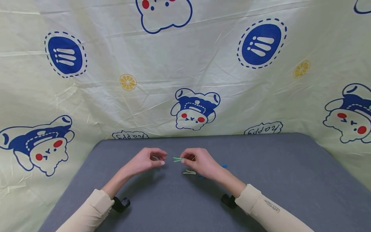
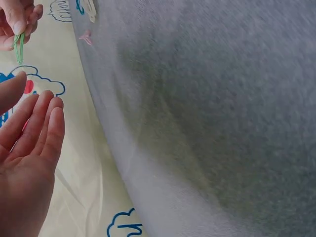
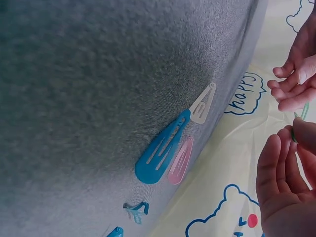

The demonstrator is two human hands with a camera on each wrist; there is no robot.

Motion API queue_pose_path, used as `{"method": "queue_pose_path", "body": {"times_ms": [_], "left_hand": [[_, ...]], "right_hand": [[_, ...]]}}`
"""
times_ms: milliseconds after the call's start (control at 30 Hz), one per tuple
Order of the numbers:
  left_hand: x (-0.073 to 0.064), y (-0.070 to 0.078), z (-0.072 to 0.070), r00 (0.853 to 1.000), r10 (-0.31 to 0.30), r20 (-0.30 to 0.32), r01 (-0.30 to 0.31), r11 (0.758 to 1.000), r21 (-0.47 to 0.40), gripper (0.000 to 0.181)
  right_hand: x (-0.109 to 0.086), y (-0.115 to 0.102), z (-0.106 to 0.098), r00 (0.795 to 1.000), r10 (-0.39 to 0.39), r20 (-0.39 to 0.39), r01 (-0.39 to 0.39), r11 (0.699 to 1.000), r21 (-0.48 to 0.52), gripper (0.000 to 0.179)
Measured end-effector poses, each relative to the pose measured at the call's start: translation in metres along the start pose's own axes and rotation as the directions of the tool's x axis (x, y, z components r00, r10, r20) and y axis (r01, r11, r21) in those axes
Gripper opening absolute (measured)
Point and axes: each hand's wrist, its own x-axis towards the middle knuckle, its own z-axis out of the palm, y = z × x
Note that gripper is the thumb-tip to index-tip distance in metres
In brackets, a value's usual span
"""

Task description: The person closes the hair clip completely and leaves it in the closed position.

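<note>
Between thumb and fingers, my right hand [image 1: 200, 161] pinches a green snap hair clip [image 1: 177, 159] above the table; its two layers stand apart at the free end. A short gap to the left, my left hand [image 1: 146, 158] holds nothing, its fingers loosely bent towards the clip. In the left wrist view the left palm [image 2: 27, 173] faces up with relaxed fingers below the green clip [image 2: 19, 49]. Under the right hand lie a white snap clip [image 3: 199, 118], a large blue snap clip [image 3: 147, 173] and a pink one [image 3: 175, 177].
A small blue openwork piece [image 3: 137, 210] and another blue item [image 3: 116, 232], partly cut off, lie near the clips. The grey table [image 1: 275, 174] ends at a pale printed curtain [image 1: 101, 96]. Black straps [image 1: 120, 204] sit at both wrists.
</note>
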Motion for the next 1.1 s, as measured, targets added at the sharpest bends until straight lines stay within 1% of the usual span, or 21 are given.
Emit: {"method": "queue_pose_path", "body": {"times_ms": [100, 300, 533, 667, 800, 900, 1100], "left_hand": [[-0.001, 0.004, 0.001, 1.0, 0.006, -0.008, -0.006, 1.0, 0.004, 0.032], [-0.003, 0.009, 0.003, 1.0, 0.024, -0.019, -0.024, 1.0, -0.006, 0.032], [-0.007, 0.016, 0.006, 0.999, 0.03, -0.017, -0.03, 0.999, -0.022, 0.031], [-0.011, 0.022, 0.008, 0.999, 0.04, -0.025, -0.041, 0.999, -0.014, 0.032], [-0.014, 0.03, 0.013, 0.997, 0.059, -0.047, -0.059, 0.998, -0.004, 0.032], [-0.017, 0.035, 0.017, 0.996, 0.065, -0.061, -0.066, 0.998, -0.015, 0.031], [-0.024, 0.046, 0.025, 0.995, 0.058, -0.084, -0.06, 0.998, -0.026, 0.029]], "right_hand": [[-0.006, -0.001, -0.002, 1.0, -0.005, -0.024, 0.005, 1.0, -0.011, 0.006], [-0.017, -0.007, -0.006, 0.999, -0.016, -0.048, 0.016, 1.0, -0.003, 0.008], [-0.033, -0.014, -0.008, 0.996, 0.022, -0.081, -0.022, 1.0, 0.001, 0.01], [-0.041, -0.017, -0.009, 0.992, 0.015, -0.123, -0.015, 1.0, 0.001, 0.011], [-0.047, -0.021, -0.011, 0.987, 0.008, -0.161, -0.007, 1.0, 0.003, 0.013], [-0.052, -0.024, -0.012, 0.985, 0.017, -0.173, -0.015, 1.0, 0.015, 0.013], [-0.061, -0.032, -0.016, 0.978, 0.047, -0.202, -0.04, 0.998, 0.039, 0.015]]}}
